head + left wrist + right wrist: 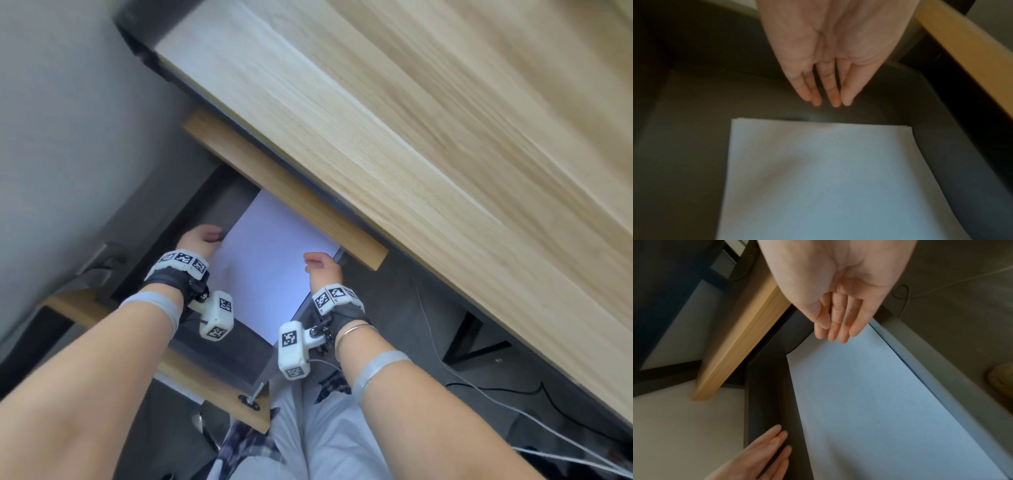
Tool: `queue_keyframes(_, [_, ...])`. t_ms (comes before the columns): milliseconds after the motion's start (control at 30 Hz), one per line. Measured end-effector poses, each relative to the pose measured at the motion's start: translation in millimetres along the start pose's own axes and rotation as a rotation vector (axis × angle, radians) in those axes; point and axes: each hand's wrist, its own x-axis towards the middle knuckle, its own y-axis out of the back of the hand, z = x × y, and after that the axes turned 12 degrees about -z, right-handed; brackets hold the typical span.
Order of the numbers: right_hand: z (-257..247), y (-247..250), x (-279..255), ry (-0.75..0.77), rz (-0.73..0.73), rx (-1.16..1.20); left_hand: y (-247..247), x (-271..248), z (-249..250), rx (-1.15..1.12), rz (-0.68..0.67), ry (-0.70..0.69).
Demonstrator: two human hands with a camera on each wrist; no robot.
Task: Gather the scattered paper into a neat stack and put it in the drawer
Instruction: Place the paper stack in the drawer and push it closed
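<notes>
A neat white paper stack [267,260] lies flat on the floor of the open grey drawer [219,202] under the wooden desk. My left hand [202,236] is at the stack's left edge, holding nothing. In the left wrist view its fingers [835,97] are straight and hover over the bare drawer floor [694,129], just past the paper [828,178]. My right hand [320,265] is at the stack's right edge. Its straight fingers [840,332] sit by the far corner of the paper [869,402], next to the drawer wall [931,369]; contact is unclear.
The desk top [411,120] overhangs the back of the drawer, with a wooden rail [284,192] just above the paper. The drawer's wooden front [191,373] is close to my lap. Cables [479,387] run across the dark floor at the right.
</notes>
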Motion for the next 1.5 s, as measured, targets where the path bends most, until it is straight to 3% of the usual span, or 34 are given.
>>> queue_keyframes(300, [-16, -7, -29, 0.011, -0.092, -0.046, 44, -100, -51, -0.01, 0.155, 0.049])
queue_keyframes(567, [-18, -16, -45, 0.059, -0.156, -0.182, 33, -161, -109, -0.043, 0.383, 0.332])
queue_keyframes(733, [-8, -17, -44, 0.079, -0.188, -0.247, 9, -163, -128, -0.011, 0.17, 0.46])
queue_keyframes(833, [0, -13, -40, 0.076, -0.185, -0.257, -5, -150, -134, 0.07, 0.063, 0.464])
queue_keyframes(1200, [24, 34, -32, 0.017, -0.071, -0.183, -16, -134, -105, 0.156, 0.065, 0.463])
queue_keyframes(1500, [2, 78, -35, 0.124, 0.016, -0.124, -22, -105, -44, 0.222, -0.022, 0.381])
